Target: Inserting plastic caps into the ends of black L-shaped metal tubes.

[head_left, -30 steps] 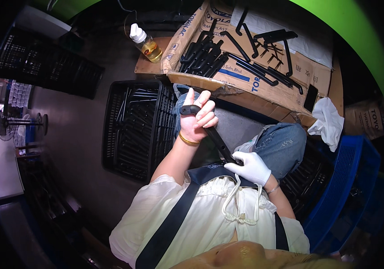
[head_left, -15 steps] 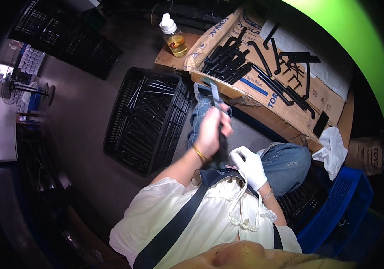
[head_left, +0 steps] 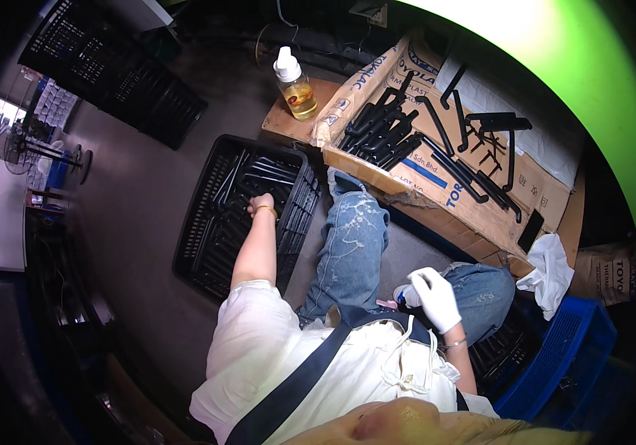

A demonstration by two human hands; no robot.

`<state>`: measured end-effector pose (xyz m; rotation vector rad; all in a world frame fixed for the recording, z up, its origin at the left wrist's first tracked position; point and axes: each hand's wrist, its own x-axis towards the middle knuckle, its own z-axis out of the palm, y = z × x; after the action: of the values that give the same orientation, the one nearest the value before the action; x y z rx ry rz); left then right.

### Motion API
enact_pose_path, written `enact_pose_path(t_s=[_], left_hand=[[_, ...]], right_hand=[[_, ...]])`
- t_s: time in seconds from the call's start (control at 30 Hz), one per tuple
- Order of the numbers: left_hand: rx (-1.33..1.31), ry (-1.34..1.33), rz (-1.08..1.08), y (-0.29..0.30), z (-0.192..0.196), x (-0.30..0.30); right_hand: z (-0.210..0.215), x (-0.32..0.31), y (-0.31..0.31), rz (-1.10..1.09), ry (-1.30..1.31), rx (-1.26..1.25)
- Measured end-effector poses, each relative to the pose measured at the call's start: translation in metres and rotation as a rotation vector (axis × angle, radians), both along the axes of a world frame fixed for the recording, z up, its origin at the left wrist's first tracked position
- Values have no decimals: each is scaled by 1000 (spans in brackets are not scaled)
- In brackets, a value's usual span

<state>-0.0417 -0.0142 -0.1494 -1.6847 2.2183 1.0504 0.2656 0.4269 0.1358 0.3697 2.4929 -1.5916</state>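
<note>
- Fingers of the left hand curl over black handles inside the crate; whether gripping, I cannot tell.
- Right hand: loosely bent, seemingly empty.
- Likely placing or picking; leaving calls for lifting clear.

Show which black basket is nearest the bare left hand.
The basket beside the left leg, holding black parts; the left hand reaches into it, unlike the stacked baskets.

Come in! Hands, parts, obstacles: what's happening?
Left hand at black rods in black crate; grip unclear. White-gloved right hand near right knee, seemingly empty. Crate walls surround rods.
</note>
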Motion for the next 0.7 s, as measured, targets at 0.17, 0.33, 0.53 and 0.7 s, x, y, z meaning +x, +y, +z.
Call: enact_pose_path(t_s=[0.17,0.33,0.53,0.7], left_hand=[[-688,1027,-644,157,162,-48],[-62,901,-1481,275,173,-97],[-344,159,-1661,339,116,-95],[-324,-144,-1628,343,121,-101]], right_hand=[[-22,32,84,-407,19,149],[-50,75,135,-641,-146,64],[-30,74,129,-872,-169,-273],[-23,73,139,-845,-153,-400]])
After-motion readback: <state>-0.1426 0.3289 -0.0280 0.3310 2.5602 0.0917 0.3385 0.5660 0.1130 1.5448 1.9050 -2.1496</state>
